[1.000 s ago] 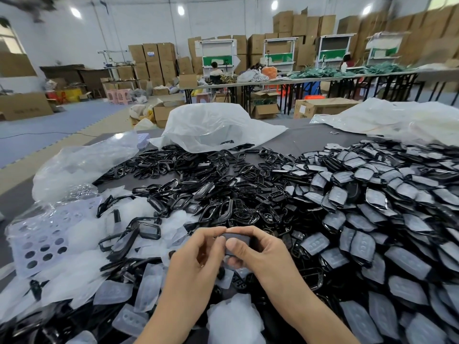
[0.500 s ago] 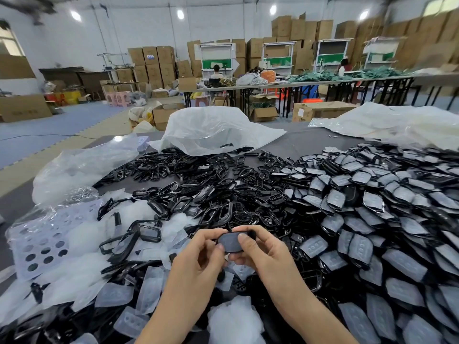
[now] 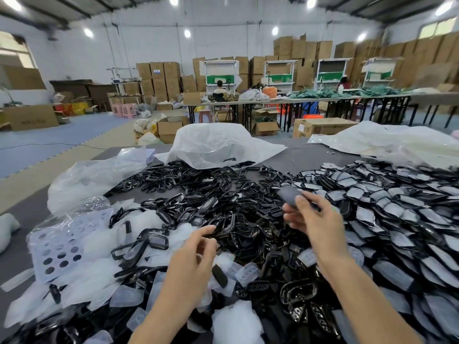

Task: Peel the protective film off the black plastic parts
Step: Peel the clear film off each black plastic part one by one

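Note:
My right hand (image 3: 315,222) is raised over the heap and pinches a dark oval black plastic part (image 3: 288,194), which is motion-blurred. My left hand (image 3: 193,254) hovers lower and to the left with fingers loosely curled; I see nothing held in it. A big pile of film-covered black parts (image 3: 387,219) fills the right side of the table. Bare glossy black frames and parts (image 3: 223,194) are heaped in the middle. Loose peeled films (image 3: 99,276) lie at the lower left.
Clear plastic bags (image 3: 218,145) lie at the back of the grey table (image 3: 305,157), with another bag (image 3: 94,177) at the left and a perforated film sheet (image 3: 57,247) beside it. Beyond are work tables, cardboard boxes and seated people.
My hands have come apart: the right hand lifted the part up and to the right, the left hand let go of it and dropped back. The camera tilted up.

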`<state>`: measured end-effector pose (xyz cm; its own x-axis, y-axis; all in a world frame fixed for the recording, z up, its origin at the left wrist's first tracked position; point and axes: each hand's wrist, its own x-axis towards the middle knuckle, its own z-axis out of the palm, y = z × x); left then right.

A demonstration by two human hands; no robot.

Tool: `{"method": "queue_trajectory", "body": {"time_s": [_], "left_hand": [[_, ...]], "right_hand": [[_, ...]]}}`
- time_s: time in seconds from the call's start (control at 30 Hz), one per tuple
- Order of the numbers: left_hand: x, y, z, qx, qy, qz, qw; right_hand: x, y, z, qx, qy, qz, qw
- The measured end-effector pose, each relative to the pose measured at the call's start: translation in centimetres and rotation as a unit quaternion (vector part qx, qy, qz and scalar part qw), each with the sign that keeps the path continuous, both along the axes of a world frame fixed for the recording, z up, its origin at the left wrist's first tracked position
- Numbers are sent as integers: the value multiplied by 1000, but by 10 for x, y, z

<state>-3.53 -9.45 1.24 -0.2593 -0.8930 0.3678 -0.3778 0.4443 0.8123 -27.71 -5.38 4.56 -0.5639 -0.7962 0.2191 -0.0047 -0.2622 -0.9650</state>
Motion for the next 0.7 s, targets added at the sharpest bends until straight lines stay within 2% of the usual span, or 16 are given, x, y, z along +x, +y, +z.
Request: {"method": "queue_trajectory", "body": {"time_s": [0.1,0.17,0.23,0.3,0.47,0.6,0.67,0.7], "left_hand": [[25,-21,6,-72,-150,66,984],[42,-37,5,-112,-307,143,934],[53,-50,4,-94,-442,187,873],[57,-59,2,-63,-501,186,843],[60,-66,5,-83,-515,140,842],[62,-54,22,-179,-493,198,828],[64,-50,27,-263,-388,230,853],[60,-44,29,-272,-305,228,884]], "right_hand": [[-39,-2,11,-18,-70,-130,989],[-43,1,5,4,-65,-151,986],[-32,4,-4,26,-16,-136,990],[-11,7,-14,27,27,-105,994],[44,10,-28,25,89,-26,995],[67,5,-34,26,102,41,994],[71,2,-37,29,81,69,994],[72,2,-38,30,60,86,994]]}}
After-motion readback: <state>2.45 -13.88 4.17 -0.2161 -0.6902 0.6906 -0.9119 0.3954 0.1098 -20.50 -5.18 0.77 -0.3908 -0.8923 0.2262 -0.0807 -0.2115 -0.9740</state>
